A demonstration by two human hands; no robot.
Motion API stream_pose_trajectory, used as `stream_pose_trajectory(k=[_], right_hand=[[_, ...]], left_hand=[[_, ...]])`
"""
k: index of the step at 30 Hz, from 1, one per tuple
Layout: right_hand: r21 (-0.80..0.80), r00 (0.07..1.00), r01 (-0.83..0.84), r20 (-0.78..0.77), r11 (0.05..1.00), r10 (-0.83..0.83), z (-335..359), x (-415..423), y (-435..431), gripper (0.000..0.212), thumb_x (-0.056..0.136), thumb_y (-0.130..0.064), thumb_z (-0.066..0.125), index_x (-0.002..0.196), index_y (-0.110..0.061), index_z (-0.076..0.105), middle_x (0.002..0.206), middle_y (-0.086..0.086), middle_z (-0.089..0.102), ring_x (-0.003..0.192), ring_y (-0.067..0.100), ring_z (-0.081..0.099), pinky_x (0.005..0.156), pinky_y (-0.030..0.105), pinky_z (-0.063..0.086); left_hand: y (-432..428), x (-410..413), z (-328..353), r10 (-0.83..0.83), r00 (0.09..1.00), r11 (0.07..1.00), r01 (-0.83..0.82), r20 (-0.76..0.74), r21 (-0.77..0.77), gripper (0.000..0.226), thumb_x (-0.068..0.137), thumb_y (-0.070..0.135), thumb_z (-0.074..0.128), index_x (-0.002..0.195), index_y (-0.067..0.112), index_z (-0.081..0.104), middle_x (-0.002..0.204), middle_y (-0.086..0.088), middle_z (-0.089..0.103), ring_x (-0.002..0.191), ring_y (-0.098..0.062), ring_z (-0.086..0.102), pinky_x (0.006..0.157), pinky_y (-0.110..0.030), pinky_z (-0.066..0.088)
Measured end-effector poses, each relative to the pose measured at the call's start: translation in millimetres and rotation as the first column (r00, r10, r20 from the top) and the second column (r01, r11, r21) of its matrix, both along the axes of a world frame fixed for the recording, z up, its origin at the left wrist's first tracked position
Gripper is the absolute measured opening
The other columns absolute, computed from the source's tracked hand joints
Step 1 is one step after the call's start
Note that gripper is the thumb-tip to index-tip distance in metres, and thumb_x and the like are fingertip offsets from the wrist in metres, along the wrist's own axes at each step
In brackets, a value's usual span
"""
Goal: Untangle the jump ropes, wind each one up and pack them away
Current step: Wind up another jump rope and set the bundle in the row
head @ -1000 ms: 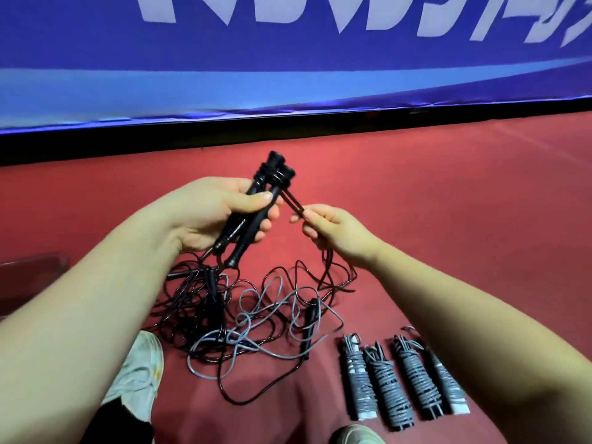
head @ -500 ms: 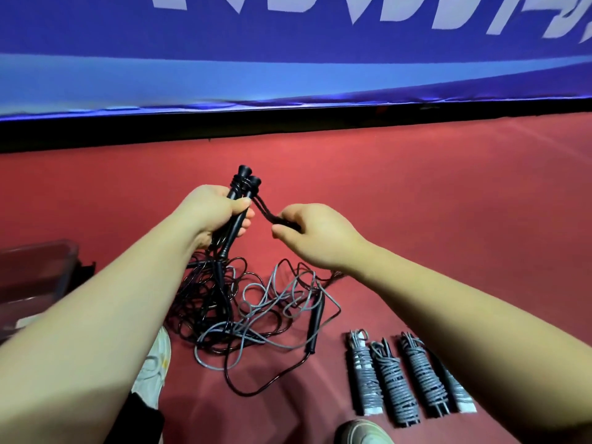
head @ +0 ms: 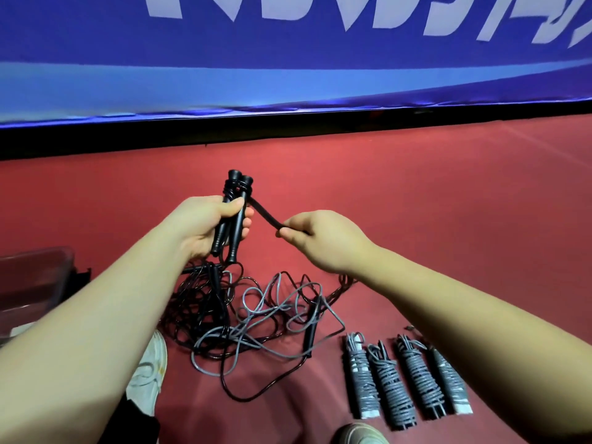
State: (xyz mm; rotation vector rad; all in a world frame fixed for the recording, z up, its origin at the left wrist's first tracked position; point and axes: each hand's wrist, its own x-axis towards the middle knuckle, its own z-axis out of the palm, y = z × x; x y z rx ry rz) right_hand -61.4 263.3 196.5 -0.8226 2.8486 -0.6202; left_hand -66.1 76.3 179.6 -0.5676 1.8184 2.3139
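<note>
Left hand (head: pixel 205 229) grips black handles (head: pixel 232 216); right hand (head: pixel 320 241) pinches taut cord (head: pixel 264 214); red floor (head: pixel 448 203) beyond.

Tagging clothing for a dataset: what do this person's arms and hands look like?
The left forearm and right forearm are bare to the frame's edge, no sleeves showing. The left hand and right hand wear no gloves; no ring, watch or wristband is visible.
</note>
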Motion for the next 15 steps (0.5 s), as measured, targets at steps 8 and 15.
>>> stream_pose_trajectory(k=[8,15], right_hand=[[0.104,0.949,-0.088,-0.294,0.991,0.115,24,2,-8,0.024,0.094,-0.033,0.047,0.103,-0.019,0.063,0.088,0.004,0.064,0.093,0.029,0.058,0.064,0.027,0.032],[0.237,0.955,-0.038,-0.277,0.971,0.105,43,-31,-7,0.026,0.089,-0.040,0.057,0.102,-0.019,0.065,0.103,0.002,0.065,0.097,0.022,0.056,0.068,0.026,0.034]], left_hand=[[11,1,-10,-0.148,0.989,0.972,0.148,0.013,-0.182,0.015,0.095,0.002,0.050,0.081,0.005,0.055,0.068,-0.008,0.060,0.049,-0.011,0.060,0.047,-0.022,0.052],[35,12,-1,-0.569,0.805,0.487,0.496,0.169,-0.719,0.012,0.093,0.007,0.056,0.081,0.005,0.058,0.053,0.004,0.064,0.040,-0.004,0.054,0.043,-0.014,0.043]])
